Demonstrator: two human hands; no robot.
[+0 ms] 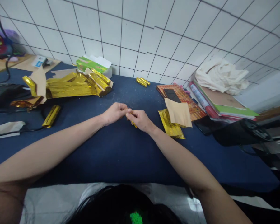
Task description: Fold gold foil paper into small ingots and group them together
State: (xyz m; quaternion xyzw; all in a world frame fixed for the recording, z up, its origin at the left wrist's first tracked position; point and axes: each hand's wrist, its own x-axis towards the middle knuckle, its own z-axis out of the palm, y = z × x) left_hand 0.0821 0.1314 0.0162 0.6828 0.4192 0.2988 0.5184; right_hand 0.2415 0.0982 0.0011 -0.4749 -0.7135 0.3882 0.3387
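My left hand and my right hand meet above the middle of the dark blue table, fingertips pinched together. A small piece of gold foil paper shows below the fingers of my right hand, which close on it. What my left fingertips pinch is hidden. Behind my hands, near the wall, lie several small rolled gold foil tubes. To the right, gold foil sheets lie with a tan paper sheet on top. A larger pile of gold foil paper spreads at the left.
A thicker gold roll lies left of my left arm. Behind the foil pile stands a green tissue box. At right are an orange patterned board, stacked books under white cloth, and a black object.
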